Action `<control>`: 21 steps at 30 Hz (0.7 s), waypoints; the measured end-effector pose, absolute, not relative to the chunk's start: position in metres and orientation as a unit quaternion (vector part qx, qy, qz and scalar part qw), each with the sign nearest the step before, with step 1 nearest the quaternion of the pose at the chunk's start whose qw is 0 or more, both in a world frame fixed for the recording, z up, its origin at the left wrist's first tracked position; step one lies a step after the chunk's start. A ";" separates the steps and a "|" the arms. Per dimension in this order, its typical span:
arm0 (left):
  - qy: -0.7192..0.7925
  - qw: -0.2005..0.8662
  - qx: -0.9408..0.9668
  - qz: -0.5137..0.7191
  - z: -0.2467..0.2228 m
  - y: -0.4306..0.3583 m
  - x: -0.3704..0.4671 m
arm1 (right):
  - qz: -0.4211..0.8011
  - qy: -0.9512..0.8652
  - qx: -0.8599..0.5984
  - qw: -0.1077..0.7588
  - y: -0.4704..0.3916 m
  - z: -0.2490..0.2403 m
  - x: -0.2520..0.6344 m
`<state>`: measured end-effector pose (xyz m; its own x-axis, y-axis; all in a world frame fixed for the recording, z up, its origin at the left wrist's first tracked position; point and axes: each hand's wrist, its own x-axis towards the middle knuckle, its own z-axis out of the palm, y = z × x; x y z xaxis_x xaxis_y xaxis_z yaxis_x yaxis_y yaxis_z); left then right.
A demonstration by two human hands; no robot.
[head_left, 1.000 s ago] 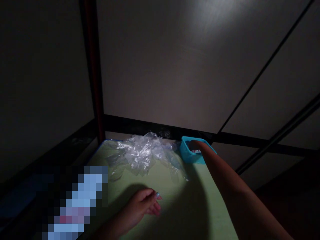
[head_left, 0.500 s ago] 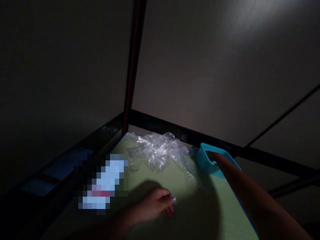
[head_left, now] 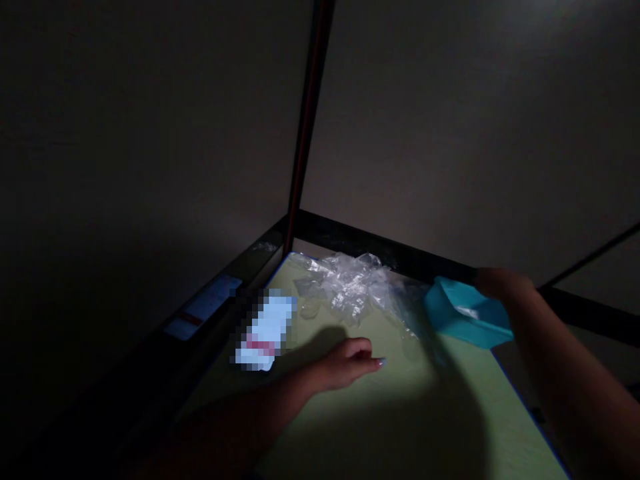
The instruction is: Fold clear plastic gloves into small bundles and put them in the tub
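Observation:
Low over the middle of a pale green table (head_left: 400,413) is my left hand (head_left: 351,362), fingers curled in and thumb pointing right; whether something small sits at the thumb tip cannot be made out. My right hand (head_left: 503,285) is at the far right edge of a teal plastic basket (head_left: 467,320), its fingers dark and hard to see. Something whitish shows inside the basket. Crumpled clear plastic bags (head_left: 353,287) are spread along the back of the table, left of the basket.
A lit, pixelated phone screen (head_left: 267,330) lies at the left of the table. Its reflection (head_left: 205,308) shows in a dark strip beyond the edge. Dark walls meet at a post (head_left: 304,133) behind the table.
My right hand has come out of the teal basket to its far right edge. My left thumb now sticks out from the curled fingers. The whole view has shifted, moving the table contents rightward.

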<state>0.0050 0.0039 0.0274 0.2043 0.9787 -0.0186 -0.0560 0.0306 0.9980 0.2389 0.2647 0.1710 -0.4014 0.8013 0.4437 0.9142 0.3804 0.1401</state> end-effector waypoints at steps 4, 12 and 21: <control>0.482 0.495 0.546 0.474 0.022 0.009 0.006 | -0.188 -0.815 -0.542 0.074 0.243 0.190 0.212; 0.522 0.453 0.537 0.483 0.009 0.021 0.006 | 0.048 -0.953 -0.298 0.005 0.173 0.089 0.118; 0.527 0.441 0.529 0.497 0.006 0.024 0.005 | 0.060 -0.912 -0.401 0.057 0.174 0.034 0.080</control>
